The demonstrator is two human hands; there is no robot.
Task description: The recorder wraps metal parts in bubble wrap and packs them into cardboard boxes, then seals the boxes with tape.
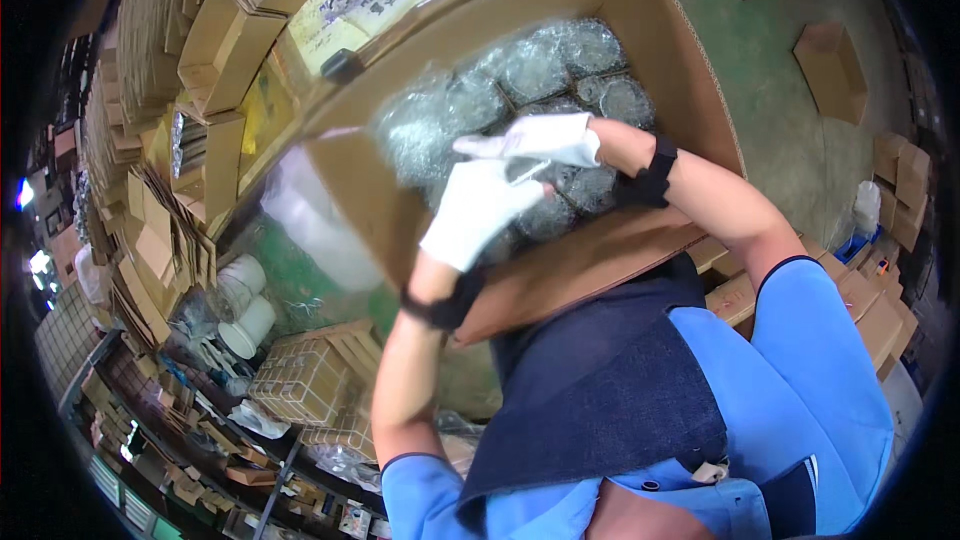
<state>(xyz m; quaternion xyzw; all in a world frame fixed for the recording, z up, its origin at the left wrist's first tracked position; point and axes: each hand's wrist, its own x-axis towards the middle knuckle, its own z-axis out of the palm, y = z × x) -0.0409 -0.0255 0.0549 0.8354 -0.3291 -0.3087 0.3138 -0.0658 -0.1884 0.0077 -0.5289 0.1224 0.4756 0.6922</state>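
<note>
Lying beneath both hands (478,206), plastic-wrapped bundles (540,70) line the carton (690,65).

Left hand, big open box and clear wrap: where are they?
Left hand (482,206): head view, back of the hand.
Big open box (676,62): head view, inner right wall.
Clear wrap (530,65): head view, upper part.

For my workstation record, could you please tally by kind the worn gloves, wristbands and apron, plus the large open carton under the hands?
White gloves: 2
Black wristbands: 2
Dark blue apron: 1
Large open cardboard carton: 1
Total: 6
</note>
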